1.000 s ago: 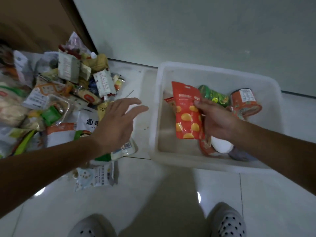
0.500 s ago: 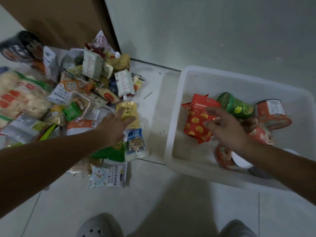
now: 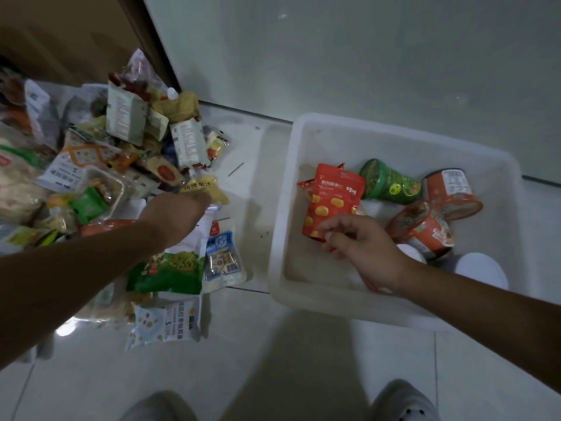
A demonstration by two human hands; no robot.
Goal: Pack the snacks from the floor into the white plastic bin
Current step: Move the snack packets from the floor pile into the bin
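The white plastic bin [image 3: 394, 130] stands on the floor at the right. Inside it lie a red pouch with yellow dots [image 3: 334, 196], a green cup [image 3: 391, 183] and two orange cups [image 3: 452, 192] on their sides. My right hand [image 3: 364, 247] hovers in the bin with its fingers loosely apart, just off the red pouch's lower edge. The snack pile [image 3: 121, 153] covers the floor at the left. My left hand [image 3: 179, 214] reaches into the pile, fingers curled down over a yellow pouch [image 3: 209, 186]; the fingertips are hidden.
A green bag [image 3: 170, 268], a blue and white pouch [image 3: 223, 256] and a white packet [image 3: 167, 323] lie nearest me. A grey wall rises behind the bin, and a brown door [image 3: 60, 41] stands behind the pile. My shoes [image 3: 403, 402] are at the bottom edge.
My right hand has laid the red pouch in the bin and let go of it. My left hand has moved forward onto the yellow pouch and curled its fingers.
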